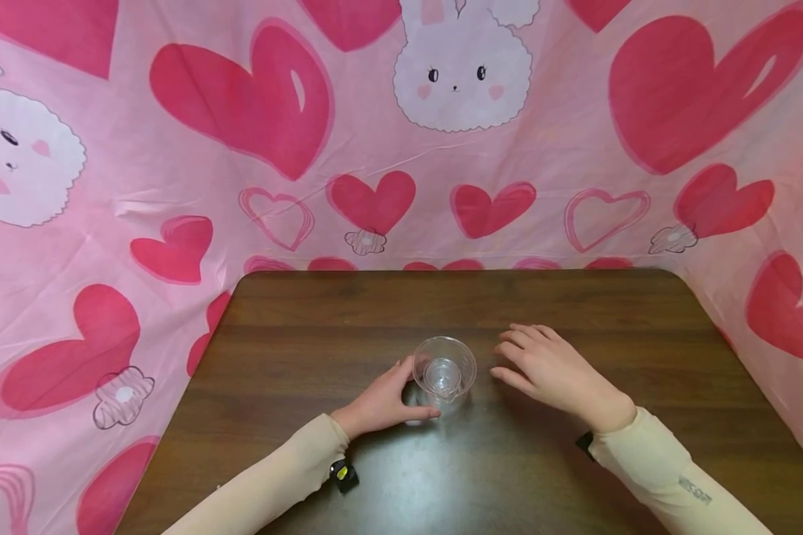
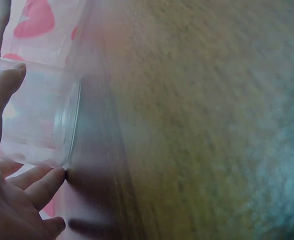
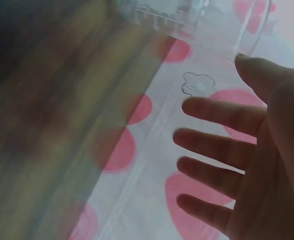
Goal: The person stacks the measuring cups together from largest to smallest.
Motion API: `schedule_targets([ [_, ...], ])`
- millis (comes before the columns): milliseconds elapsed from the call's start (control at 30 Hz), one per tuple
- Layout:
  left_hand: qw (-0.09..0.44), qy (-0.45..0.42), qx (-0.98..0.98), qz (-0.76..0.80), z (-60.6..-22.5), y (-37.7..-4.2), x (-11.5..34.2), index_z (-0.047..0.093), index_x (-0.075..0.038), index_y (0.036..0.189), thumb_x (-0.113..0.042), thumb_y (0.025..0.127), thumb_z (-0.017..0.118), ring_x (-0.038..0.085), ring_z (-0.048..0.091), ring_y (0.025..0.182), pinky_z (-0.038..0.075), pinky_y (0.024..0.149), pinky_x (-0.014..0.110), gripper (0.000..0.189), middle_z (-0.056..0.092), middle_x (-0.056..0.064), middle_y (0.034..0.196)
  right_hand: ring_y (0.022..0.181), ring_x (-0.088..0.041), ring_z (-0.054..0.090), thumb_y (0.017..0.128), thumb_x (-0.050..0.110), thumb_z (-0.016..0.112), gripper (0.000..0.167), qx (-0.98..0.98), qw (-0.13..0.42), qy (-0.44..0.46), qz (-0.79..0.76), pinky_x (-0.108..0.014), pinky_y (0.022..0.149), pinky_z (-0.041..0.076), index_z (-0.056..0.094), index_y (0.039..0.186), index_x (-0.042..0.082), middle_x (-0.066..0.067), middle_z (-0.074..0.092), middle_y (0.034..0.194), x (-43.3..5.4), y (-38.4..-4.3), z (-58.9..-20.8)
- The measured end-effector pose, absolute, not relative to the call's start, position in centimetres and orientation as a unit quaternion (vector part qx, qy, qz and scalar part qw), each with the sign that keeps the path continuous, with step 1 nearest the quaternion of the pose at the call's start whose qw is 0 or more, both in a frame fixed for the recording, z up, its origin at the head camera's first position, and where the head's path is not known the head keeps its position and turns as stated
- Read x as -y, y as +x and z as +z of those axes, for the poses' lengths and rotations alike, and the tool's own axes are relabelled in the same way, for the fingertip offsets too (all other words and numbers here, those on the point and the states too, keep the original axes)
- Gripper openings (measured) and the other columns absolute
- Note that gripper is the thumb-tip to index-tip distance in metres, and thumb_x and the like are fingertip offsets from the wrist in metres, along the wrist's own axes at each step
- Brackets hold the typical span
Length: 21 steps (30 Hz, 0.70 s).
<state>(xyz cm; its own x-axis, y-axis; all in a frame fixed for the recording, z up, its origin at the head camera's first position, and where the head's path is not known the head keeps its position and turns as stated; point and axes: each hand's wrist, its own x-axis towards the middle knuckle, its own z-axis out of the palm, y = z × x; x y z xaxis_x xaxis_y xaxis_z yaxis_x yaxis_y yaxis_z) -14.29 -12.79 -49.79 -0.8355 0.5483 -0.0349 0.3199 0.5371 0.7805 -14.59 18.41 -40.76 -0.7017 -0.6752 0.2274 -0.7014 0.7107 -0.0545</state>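
Note:
A clear beaker [image 1: 444, 371] with a small pouring lip stands upright near the middle of the table. Graduation marks show on its side in the right wrist view [image 3: 159, 17]. My left hand [image 1: 381, 401] is at its left side, fingers by the far left wall and thumb in front of the lip. From the left wrist, the fingers [image 2: 44, 187] are spread along the beaker's wall [image 2: 42, 115], while the thumb overlaps it. To the right, apart from the beaker, my right hand [image 1: 552, 368] has its fingers extended, holding nothing.
The dark brown wooden table [image 1: 294, 312] has rounded far corners. A pink cloth [image 1: 375, 148] with hearts and rabbit faces hangs behind it and along both sides. Each wrist carries a small black device, such as the left one [image 1: 343, 475].

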Motion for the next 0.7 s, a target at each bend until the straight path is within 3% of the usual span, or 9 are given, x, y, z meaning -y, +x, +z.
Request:
schedule_targets([
  [700,0.136,0.258,-0.865,0.408,-49.7,-14.1,12.7,0.037,-0.021,0.154,-0.049,0.084,0.086,0.012,0.052,0.135,0.042,0.114,0.043,0.090,0.055,-0.005,0.148,0.130,-0.043,0.056,0.094,0.035,0.076,0.036,0.946,0.113,0.290,0.088,-0.064,0.109,0.040,0.074,0.113,0.005,-0.019,0.069,0.125,-18.5,-13.8,-44.3],
])
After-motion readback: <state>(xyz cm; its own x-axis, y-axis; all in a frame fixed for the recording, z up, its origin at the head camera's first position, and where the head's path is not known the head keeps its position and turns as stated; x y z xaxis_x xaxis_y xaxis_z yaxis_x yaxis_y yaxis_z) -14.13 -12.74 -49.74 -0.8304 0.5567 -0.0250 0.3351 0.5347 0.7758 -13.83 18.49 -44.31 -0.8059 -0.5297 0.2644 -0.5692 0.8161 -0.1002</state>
